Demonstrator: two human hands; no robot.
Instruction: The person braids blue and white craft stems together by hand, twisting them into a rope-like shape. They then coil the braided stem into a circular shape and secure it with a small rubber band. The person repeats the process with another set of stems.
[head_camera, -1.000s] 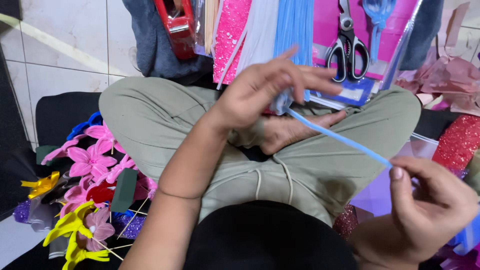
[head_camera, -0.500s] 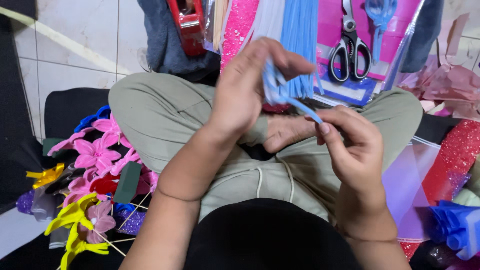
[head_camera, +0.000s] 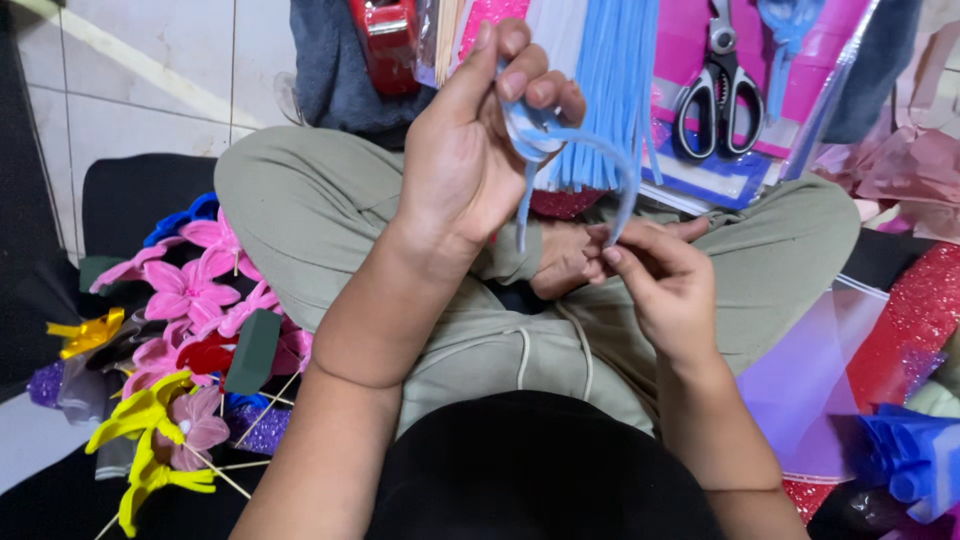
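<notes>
While my left hand (head_camera: 470, 150) pinches the coiled end of the light-blue fuzzy pipe cleaner (head_camera: 560, 150) between thumb and fingertips, raised above my lap, the strand now arcs over and down to my right hand (head_camera: 660, 290). Half a second ago the right hand sat higher, close under the left; a second ago it was far out right with the strand pulled straight. So the free length is shorter, and more of it is wound on the left fingers. Right thumb and forefinger are closed on the strand's tail, other fingers loosely curled. Beyond: black-handled scissors (head_camera: 718, 95) on a pink card, loose blue strands (head_camera: 610, 90), red tape dispenser (head_camera: 385, 35). Pink and yellow pipe-cleaner flowers (head_camera: 190, 300) lie on the floor by my left knee.
</notes>
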